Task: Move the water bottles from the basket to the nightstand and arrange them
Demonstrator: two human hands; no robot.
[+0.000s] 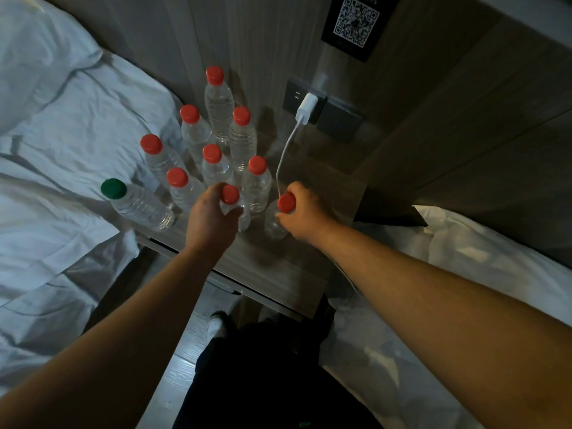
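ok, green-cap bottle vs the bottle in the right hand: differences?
Cap: the green-cap bottle has a green cap; the right-hand bottle has a red one. State: the green-cap bottle stands free at the nightstand's left edge by the bed; the other is in the right hand's grip. Both are clear plastic.

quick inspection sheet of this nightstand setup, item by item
surface: wood-grain nightstand, front part bare, bottles crowded at its back and left
job's things: ten clear water bottles standing; nine with red caps, one green-capped bottle at the left edge; basket not in view
clutter: nothing seen
hands: left hand grips a red-capped bottle near its top; right hand grips another red-capped bottle at its neck
cables: white charger plugged into the wall socket, its white cable hanging down to beside the right hand
surroundings: white bedding on the left, more on the right, QR code sign on the wall panel
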